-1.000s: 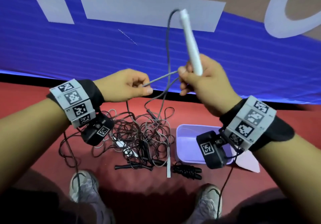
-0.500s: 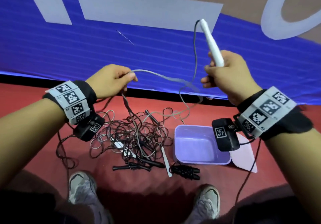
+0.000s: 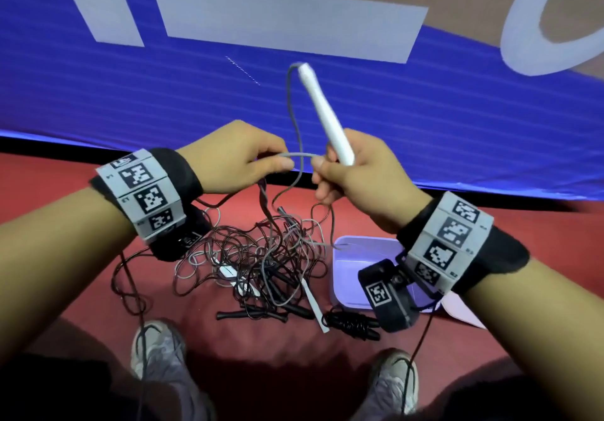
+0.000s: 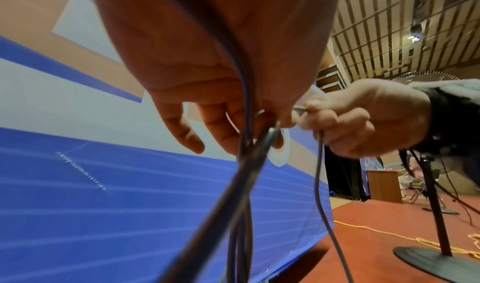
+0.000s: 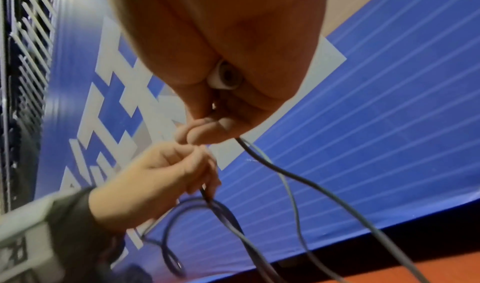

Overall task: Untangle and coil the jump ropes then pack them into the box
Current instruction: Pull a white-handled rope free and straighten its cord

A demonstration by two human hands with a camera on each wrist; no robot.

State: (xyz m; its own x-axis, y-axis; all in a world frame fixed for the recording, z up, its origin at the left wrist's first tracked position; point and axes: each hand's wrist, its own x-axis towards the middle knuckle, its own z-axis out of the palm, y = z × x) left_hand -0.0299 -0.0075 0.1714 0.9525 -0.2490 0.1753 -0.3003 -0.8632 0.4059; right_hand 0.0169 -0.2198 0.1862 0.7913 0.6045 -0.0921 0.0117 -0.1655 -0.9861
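My right hand grips a white jump-rope handle that points up and away; its butt end shows under the palm. A grey cord leaves the handle's tip, loops down and runs between both hands. My left hand pinches that grey cord just left of the right hand, fingertips almost touching. Below, a tangle of dark and grey ropes lies on the red floor. A lilac box stands right of the tangle.
A coiled black rope lies in front of the box, black handles and a white handle beside it. A pale lid lies right of the box. A blue banner wall rises behind. My shoes stand near.
My hands have come back together from about a forearm's width apart. The white handle moved left and the slack grey cord between them has shortened to a small loop.
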